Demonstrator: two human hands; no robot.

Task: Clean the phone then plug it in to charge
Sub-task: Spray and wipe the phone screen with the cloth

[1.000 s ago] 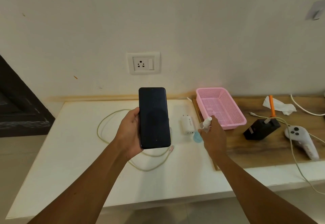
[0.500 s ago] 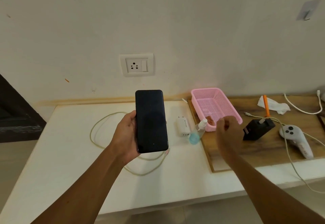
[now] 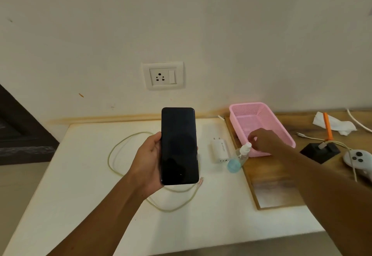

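Observation:
My left hand [image 3: 149, 159] holds a black phone [image 3: 179, 145] upright over the white table, its dark screen facing me. My right hand [image 3: 263, 140] reaches into the pink basket [image 3: 247, 106], fingers curled down near the bottom; whether they grip anything is hidden. A small clear spray bottle [image 3: 238, 159] with blue liquid leans at the edge of the wooden board, just left of my right wrist. A white charger adapter [image 3: 219, 151] lies beside it. A pale cable [image 3: 109, 158] loops on the table under the phone. The wall socket [image 3: 163, 75] is above.
The wooden board [image 3: 271, 185] covers the table's right side. On it sit a black block [image 3: 320, 152] with a cable, a white controller [image 3: 358, 159], a crumpled tissue [image 3: 342, 127] and an orange pen [image 3: 328, 125]. A dark ledge is at far left.
My right hand let go of the spray bottle and moved right into the pink basket. The bottle stays by the board's edge. The phone stays held in my left hand.

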